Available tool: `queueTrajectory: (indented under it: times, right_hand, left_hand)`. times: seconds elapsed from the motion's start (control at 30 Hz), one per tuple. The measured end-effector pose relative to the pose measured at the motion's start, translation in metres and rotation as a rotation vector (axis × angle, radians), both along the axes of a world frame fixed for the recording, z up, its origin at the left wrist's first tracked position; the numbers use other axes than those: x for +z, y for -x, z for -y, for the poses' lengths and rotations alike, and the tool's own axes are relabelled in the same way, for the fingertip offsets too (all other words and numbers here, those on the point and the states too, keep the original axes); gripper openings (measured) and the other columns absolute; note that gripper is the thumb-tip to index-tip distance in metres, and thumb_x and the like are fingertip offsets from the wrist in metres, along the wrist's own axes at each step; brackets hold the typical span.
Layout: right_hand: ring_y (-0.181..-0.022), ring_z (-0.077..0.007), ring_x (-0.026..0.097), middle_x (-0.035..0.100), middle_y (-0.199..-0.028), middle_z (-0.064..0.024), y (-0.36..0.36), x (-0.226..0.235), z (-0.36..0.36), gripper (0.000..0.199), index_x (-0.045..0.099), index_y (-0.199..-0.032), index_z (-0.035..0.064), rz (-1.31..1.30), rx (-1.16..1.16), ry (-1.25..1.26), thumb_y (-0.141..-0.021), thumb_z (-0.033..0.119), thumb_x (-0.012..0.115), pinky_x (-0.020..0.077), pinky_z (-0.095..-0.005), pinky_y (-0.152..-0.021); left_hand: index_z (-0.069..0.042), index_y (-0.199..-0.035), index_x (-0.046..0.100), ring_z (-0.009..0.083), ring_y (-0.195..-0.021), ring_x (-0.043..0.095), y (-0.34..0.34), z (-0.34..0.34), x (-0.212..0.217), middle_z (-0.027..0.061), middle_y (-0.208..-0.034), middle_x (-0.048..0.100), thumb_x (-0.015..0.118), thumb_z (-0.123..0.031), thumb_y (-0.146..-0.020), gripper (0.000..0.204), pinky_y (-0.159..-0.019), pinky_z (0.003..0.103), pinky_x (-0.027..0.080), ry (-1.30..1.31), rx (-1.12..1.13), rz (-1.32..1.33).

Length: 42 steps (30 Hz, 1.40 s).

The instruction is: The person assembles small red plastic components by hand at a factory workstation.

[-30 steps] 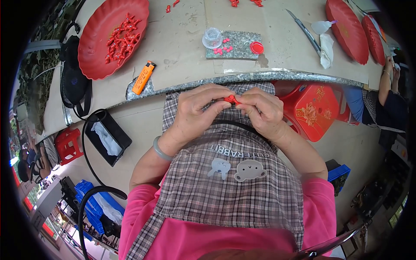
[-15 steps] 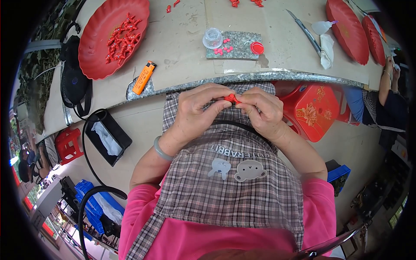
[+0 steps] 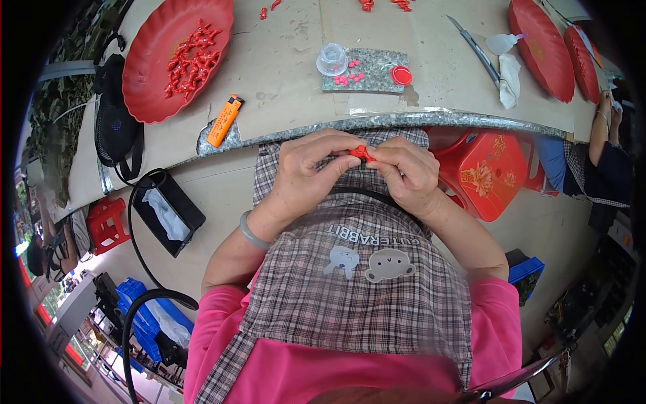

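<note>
Between my fingertips, just in front of the table edge, is a small red figure-like piece (image 3: 361, 153). My left hand (image 3: 311, 161) pinches it from one side with thumb and forefinger. From the other side my right hand (image 3: 408, 168) pinches it too, so the fingers hide much of its shape. Beyond my hands lies a grey speckled slab (image 3: 374, 79) with several small pink bits (image 3: 350, 79), a clear cup (image 3: 332, 60) and a round red cap (image 3: 401, 75). Shiny red pieces (image 3: 190, 64) are heaped on a scalloped red plate (image 3: 145, 94) at the left.
An orange lighter (image 3: 225, 121) lies at the table's near left edge. To the right are a craft knife (image 3: 473, 52), a white crumpled tissue (image 3: 509, 81), a small squeeze bottle (image 3: 501, 43) and more red plates (image 3: 542, 54). A red stool (image 3: 491, 172) stands beside me; another person's arm (image 3: 599, 131) shows farther right.
Almost nothing differs. Both hands keep the red piece at the same spot, with only a slight shift of the fingers and of the whole view.
</note>
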State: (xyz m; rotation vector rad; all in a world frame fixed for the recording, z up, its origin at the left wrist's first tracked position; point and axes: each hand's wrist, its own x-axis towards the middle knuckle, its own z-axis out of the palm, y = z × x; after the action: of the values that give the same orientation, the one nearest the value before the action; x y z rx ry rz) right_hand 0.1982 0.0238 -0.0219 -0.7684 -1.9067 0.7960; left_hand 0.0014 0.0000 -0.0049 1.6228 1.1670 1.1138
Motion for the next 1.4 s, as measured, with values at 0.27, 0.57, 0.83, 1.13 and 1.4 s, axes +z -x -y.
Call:
queueTrajectory:
  times: [0.27,0.57,0.83,1.13,1.4]
  right_hand:
    - [-0.065,-0.0231,0.067,0.068,-0.077,-0.0120,-0.001,-0.007,-0.003,0.019,0.067,-0.092,-0.0001,-0.006,0.014,-0.118,-0.076,0.000,0.077,0.0511,-0.0293,-0.054]
    - [-0.064,-0.0230,0.067,0.069,-0.078,-0.0103,-0.003,-0.005,-0.005,0.021,0.067,-0.091,0.0026,0.048,0.022,-0.184,-0.074,0.002,0.079,0.0515,-0.0296,-0.053]
    - [-0.065,-0.0229,0.068,0.069,-0.078,-0.0104,-0.003,-0.008,-0.005,0.021,0.068,-0.091,0.0024,0.050,0.026,-0.188,-0.074,0.002,0.079,0.0518,-0.0296,-0.053]
    - [-0.065,-0.0231,0.068,0.069,-0.078,-0.0105,-0.003,-0.007,-0.006,0.020,0.068,-0.092,0.0019,0.055,0.027,-0.191,-0.074,0.002,0.079,0.0520,-0.0297,-0.053]
    - [-0.065,-0.0239,0.067,0.066,-0.076,-0.0119,-0.007,0.005,-0.012,0.025,0.067,-0.096,-0.0024,0.063,0.076,-0.224,-0.073,-0.003,0.076,0.0523,-0.0314,-0.054]
  left_hand:
    - [0.002,-0.099,0.071,0.0201,-0.083,0.071,0.001,-0.001,0.001,0.0130,-0.094,0.072,0.073,0.002,-0.080,0.019,-0.074,0.028,0.057,0.088,-0.024,0.044]
    - [0.004,-0.100,0.071,0.0166,-0.086,0.071,0.001,0.002,0.004,0.0112,-0.095,0.072,0.072,0.004,-0.081,0.019,-0.078,0.027,0.058,0.306,-0.007,0.224]
    - [0.004,-0.101,0.071,0.0165,-0.087,0.071,0.001,0.002,0.006,0.0114,-0.096,0.071,0.072,0.004,-0.082,0.019,-0.079,0.027,0.058,0.352,-0.008,0.211]
    - [0.004,-0.100,0.071,0.0171,-0.088,0.071,0.002,0.001,0.005,0.0114,-0.096,0.071,0.072,0.003,-0.082,0.019,-0.078,0.027,0.059,0.344,-0.009,0.178]
    - [0.005,-0.100,0.071,0.0165,-0.089,0.071,0.003,-0.002,0.006,0.0114,-0.097,0.071,0.072,0.002,-0.083,0.018,-0.080,0.028,0.059,0.297,-0.037,0.203]
